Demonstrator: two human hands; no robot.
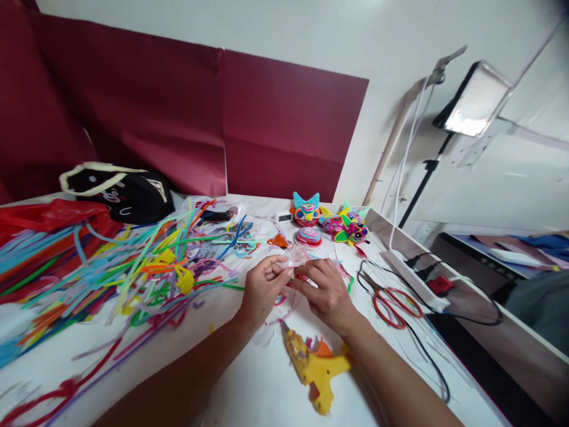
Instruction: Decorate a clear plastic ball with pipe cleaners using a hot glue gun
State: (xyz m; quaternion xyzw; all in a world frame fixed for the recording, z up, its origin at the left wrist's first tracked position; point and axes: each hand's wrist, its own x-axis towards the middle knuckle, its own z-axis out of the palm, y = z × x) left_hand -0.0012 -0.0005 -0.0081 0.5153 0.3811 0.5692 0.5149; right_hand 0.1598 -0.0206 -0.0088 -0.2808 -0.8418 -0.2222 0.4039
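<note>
Left hand [264, 287] and right hand [326, 290], fingers curled, meet at the fingertips, pinching a small pink piece [300, 277] between them; its shape is largely hidden by the fingers. A clear plastic piece [296, 255] lies just beyond the fingertips; whether it is held as well cannot be told.

Nearest the wrists, a yellow glue gun [326, 379] lies on the table [249, 379], nozzle toward the hands, its handle reaching the right forearm. Likely hazards: a burn, should the nozzle be hot (not shown) and a wrist drop onto it; a shove to the gun, should the right forearm swing inward; loss of the pink piece, should either pinch slacken, since so little of it is gripped.

To the right, red-handled scissors [391, 301] lie open beside a black cable [422, 343]; a tug on the cable could drag them. To the left, pipe cleaners [155, 279] spread in a tangle, where a pulled strand could bring others along. Beyond the hands stand a coiled disc [307, 239] and a blue-eared head [306, 213].
</note>
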